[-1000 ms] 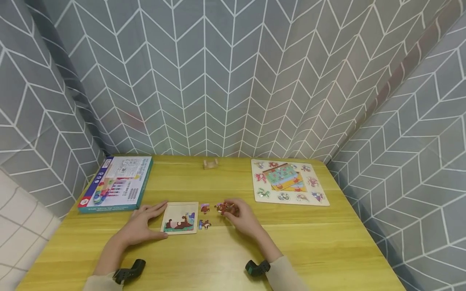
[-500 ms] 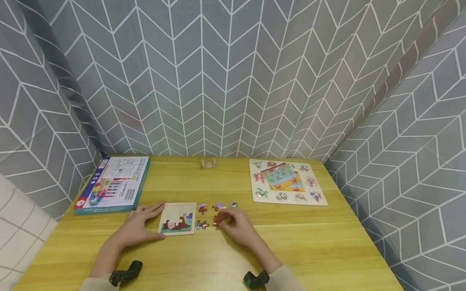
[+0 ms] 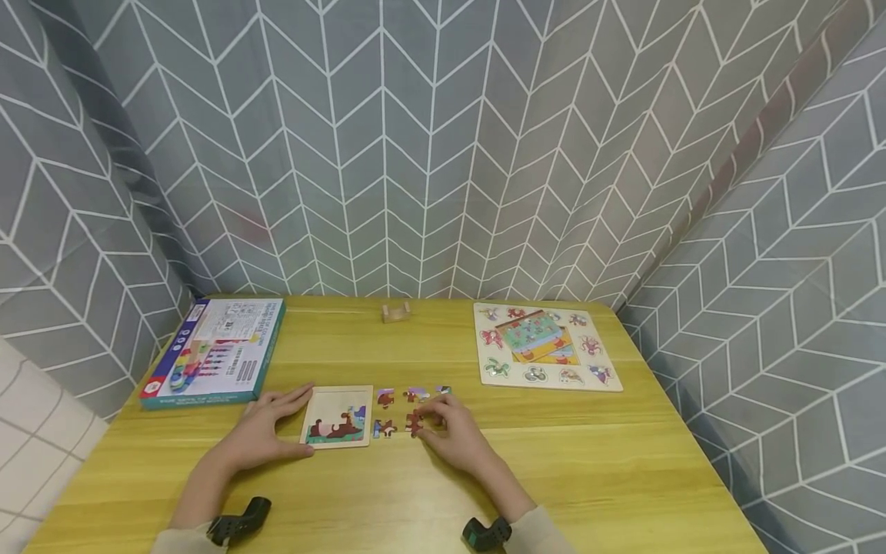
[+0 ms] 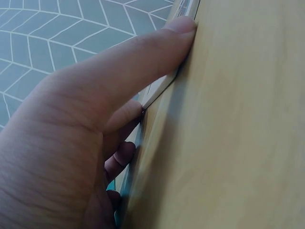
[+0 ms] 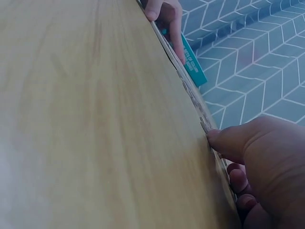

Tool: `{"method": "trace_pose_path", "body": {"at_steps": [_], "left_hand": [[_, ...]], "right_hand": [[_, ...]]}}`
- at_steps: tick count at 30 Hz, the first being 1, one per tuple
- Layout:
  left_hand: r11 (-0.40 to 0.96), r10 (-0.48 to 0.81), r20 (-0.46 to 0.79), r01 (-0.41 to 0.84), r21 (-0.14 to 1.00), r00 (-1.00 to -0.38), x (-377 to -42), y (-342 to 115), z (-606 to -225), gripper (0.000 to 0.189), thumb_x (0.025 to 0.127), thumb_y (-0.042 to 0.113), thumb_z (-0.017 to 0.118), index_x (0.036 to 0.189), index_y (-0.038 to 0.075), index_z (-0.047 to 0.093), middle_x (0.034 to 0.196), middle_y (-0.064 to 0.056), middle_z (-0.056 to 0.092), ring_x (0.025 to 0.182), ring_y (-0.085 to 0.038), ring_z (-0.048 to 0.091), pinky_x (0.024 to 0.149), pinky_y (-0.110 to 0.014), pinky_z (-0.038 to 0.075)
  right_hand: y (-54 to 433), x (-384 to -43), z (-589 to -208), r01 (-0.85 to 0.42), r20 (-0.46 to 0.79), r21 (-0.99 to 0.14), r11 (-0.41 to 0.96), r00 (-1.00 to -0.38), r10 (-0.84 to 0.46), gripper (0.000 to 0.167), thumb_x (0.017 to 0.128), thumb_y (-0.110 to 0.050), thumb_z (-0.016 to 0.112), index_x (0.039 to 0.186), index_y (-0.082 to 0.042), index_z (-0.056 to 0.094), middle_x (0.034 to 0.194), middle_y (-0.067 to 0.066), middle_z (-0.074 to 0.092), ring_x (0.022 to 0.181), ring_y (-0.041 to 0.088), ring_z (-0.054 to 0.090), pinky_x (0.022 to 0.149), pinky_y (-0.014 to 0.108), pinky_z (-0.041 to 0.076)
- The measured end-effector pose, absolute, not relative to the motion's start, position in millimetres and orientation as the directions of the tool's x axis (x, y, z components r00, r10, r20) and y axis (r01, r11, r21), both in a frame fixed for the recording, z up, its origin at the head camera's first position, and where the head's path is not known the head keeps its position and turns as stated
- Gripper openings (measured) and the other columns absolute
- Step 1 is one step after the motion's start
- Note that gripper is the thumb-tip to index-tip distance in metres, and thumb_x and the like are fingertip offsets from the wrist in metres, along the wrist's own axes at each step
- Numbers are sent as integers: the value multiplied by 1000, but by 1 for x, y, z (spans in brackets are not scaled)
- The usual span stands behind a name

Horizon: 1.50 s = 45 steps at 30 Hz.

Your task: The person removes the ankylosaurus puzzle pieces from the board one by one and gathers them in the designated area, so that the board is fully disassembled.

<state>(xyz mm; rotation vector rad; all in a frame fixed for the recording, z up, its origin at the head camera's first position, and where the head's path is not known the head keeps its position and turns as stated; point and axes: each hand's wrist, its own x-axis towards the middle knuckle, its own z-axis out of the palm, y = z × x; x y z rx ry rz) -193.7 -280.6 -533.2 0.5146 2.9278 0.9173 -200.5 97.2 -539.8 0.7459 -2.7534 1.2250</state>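
A square wooden puzzle tray (image 3: 367, 415), partly filled with brown, green and blue pieces, lies on the table. My left hand (image 3: 266, 429) holds its left side, index finger at the far corner and thumb at the near one. Just right of the tray are loose jigsaw pieces in two rows, including a purple-and-brown piece (image 3: 385, 398) and a blue-and-brown piece (image 3: 384, 428). My right hand (image 3: 457, 435) has thumb and index finger at the edges of a brown puzzle piece (image 3: 413, 422) in the near row. The other right fingers hide part of the table behind them.
A boxed set (image 3: 214, 350) stands at the back left, close to my left hand. A small wooden bracket-shaped block (image 3: 396, 312) sits near the far edge. At the right lies a white animal puzzle board (image 3: 498, 378) with colourful cards (image 3: 533, 331) on it. A grey curtain (image 3: 388, 154) hangs behind.
My right hand has drawn nearer and slightly left with the brown piece, which now lies flat in the near row. A piece behind it has come into view. My left hand stays on the tray.
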Motion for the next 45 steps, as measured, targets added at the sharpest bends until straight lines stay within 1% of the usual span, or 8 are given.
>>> {"method": "trace_pose_path", "body": {"at_steps": [8, 22, 28, 32, 38, 41, 45], "left_hand": [[771, 327, 59, 302, 561, -943, -191, -281, -532, 108, 74, 61, 91, 161, 14, 47, 163, -11, 49, 131, -33, 45, 98, -56, 33], [768, 334, 50, 303, 564, -941, -187, -283, -536, 108, 75, 60, 91, 161, 13, 47, 164, -11, 47, 130, -34, 44, 97, -55, 32], [759, 329, 57, 300, 578, -943, -190, -284, -533, 108, 76, 58, 91, 163, 13, 45, 162, -16, 47, 132, -38, 42, 99, -58, 31], [763, 319, 56, 291, 577, -946, -192, -286, -533, 109, 77, 57, 91, 164, 14, 42, 162, -18, 47, 134, -40, 40, 100, -61, 29], [765, 332, 57, 304, 567, -942, -195, -286, -532, 109, 78, 59, 89, 164, 13, 42, 164, -18, 46, 135, -41, 39, 100, -58, 30], [767, 337, 54, 308, 562, -940, -196, -285, -533, 109, 78, 60, 88, 164, 12, 42, 165, -16, 45, 135, -40, 40, 100, -58, 30], [769, 343, 44, 307, 561, -938, -197, -285, -535, 108, 78, 60, 88, 164, 13, 42, 166, -15, 43, 136, -40, 39, 102, -61, 29]], "right_hand": [[96, -195, -540, -430, 213, -693, 578, -889, -406, 24, 97, -14, 79, 119, -5, 77, 111, 0, 63, 93, 11, 56, 83, 27, 51], [97, -191, -542, -420, 196, -704, 573, -890, -411, 25, 97, -13, 79, 121, -8, 76, 112, 0, 63, 94, 12, 56, 84, 28, 51], [97, -199, -537, -442, 210, -692, 571, -879, -427, 28, 97, -14, 78, 124, -6, 75, 114, 2, 63, 95, 14, 57, 85, 30, 51], [97, -205, -531, -438, 189, -694, 571, -877, -442, 32, 97, -16, 77, 127, -5, 73, 116, 3, 64, 95, 13, 56, 86, 30, 51], [97, -212, -520, -405, 157, -711, 575, -888, -432, 34, 98, -14, 76, 130, -2, 72, 109, 5, 61, 87, 12, 52, 76, 26, 47], [94, -216, -515, -397, 157, -717, 573, -893, -422, 35, 98, -15, 76, 132, -4, 72, 109, 6, 62, 87, 12, 54, 74, 26, 49], [83, -220, -510, -386, 144, -716, 582, -897, -417, 36, 99, -18, 77, 132, -8, 73, 116, 7, 67, 92, 13, 58, 79, 28, 52]]}}
